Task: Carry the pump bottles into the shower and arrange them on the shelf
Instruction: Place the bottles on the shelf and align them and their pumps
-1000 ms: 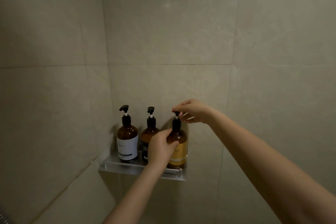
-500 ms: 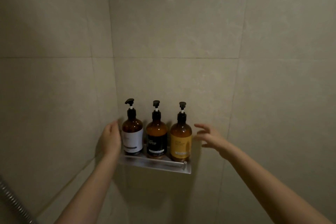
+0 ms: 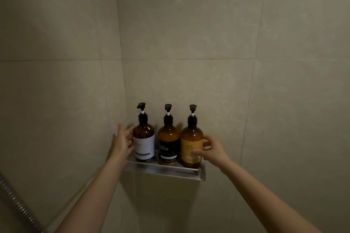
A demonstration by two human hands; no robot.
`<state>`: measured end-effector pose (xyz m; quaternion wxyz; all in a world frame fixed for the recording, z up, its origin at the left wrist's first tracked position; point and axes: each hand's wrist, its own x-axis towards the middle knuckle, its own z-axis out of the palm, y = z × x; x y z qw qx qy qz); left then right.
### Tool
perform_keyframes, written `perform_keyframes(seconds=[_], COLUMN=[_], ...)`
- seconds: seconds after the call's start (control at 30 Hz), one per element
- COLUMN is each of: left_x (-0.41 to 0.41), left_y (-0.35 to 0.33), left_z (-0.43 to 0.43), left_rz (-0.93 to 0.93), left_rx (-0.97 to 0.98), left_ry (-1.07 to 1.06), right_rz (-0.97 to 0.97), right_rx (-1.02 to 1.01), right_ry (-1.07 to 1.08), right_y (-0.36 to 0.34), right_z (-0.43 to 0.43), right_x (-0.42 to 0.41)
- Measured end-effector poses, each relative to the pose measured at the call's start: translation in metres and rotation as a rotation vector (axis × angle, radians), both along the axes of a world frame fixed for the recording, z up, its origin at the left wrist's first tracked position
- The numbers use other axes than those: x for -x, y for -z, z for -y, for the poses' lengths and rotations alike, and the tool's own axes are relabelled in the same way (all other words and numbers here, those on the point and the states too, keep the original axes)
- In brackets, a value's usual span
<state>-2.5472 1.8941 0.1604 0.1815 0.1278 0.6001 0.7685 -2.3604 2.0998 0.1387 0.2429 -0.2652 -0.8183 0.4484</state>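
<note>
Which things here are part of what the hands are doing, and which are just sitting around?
In the job: left hand touching the white-label bottle; right hand holding the yellow-label bottle.
Just there: black-label bottle, shelf, shower hose.

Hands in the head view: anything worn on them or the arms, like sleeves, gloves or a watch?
Nothing worn shows. The left hand and right hand are gloveless; left forearm and right forearm run bare to the frame edge, no sleeve, watch or band. Rings: too dim to tell.
</note>
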Motion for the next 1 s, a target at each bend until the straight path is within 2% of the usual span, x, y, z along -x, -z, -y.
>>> perform_keyframes(seconds=[0.8, 1.0], left_x=[-0.005, -0.009], left_y=[0.004, 0.003], left_z=[0.002, 0.000], left_rz=[0.020, 0.022], left_rx=[0.010, 0.002], left_ry=[-0.054, -0.059], right_rz=[-0.005, 0.012], right_rx=[-0.065, -0.064], right_ry=[0.040, -0.017], right_y=[0.008, 0.004], right_z=[0.009, 0.003], right_x=[0.009, 0.004])
